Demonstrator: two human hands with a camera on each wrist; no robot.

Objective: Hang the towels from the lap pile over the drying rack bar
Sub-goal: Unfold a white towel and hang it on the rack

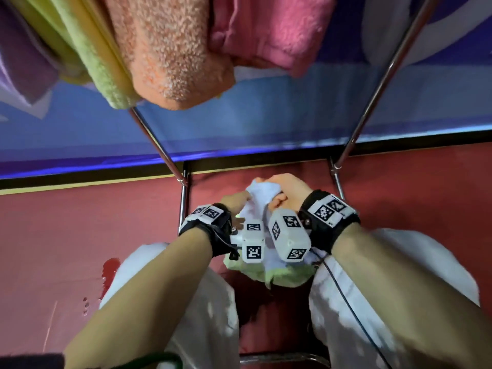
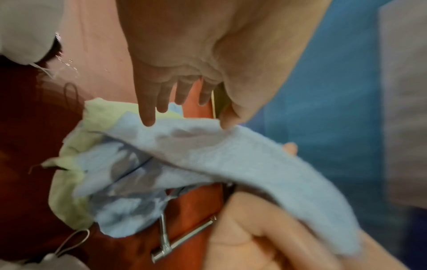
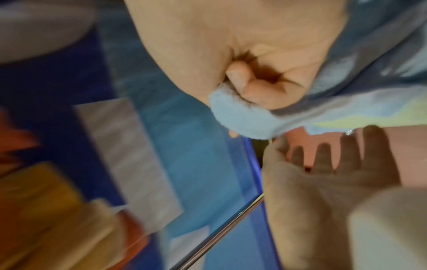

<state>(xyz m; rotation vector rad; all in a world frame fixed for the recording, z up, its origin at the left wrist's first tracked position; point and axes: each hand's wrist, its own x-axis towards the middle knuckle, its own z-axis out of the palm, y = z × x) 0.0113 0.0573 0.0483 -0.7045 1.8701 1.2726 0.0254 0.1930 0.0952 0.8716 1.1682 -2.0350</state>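
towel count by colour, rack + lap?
Purple, on rack: 1
Light green, on rack: 1
Orange, on rack: 1
Pink, on rack: 1
Light blue, gripped by the right hand, left hand fingers touching it: 1
Light green, on lap: 1
Total: 6 visible

A lap (image 1: pixel 346 283) in pale trousers carries the pile: a light blue towel (image 1: pixel 255 206) on top of a pale green one (image 1: pixel 287 275), sitting between the knees. Beneath, the red floor (image 1: pixel 80 235), with the rack's metal feet (image 1: pixel 183 198) at the far side.
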